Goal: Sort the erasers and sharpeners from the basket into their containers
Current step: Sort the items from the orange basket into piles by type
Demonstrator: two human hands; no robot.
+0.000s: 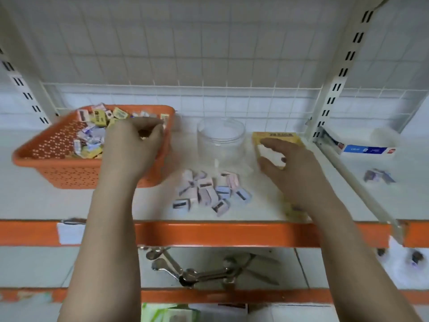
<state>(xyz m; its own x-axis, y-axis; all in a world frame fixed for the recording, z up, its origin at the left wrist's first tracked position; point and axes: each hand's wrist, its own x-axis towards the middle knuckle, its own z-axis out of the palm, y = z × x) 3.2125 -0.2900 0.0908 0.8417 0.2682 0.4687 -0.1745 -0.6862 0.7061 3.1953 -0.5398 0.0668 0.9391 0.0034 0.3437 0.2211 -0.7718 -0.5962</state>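
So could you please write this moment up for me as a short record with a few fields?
surface: white shelf with an orange front edge
basket: orange basket at left, holding mixed erasers and sharpeners
jar: clear jar in the middle, looks empty
box: yellow box right of the jar
loose pile: sharpeners on the shelf in front of the jar
left hand: fingers curled inside the basket, contents unclear
right hand: fingers spread over the yellow box

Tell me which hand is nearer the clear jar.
Right. The right hand hovers just beside the clear jar, over the yellow box; the left hand is farther off, in the orange basket.
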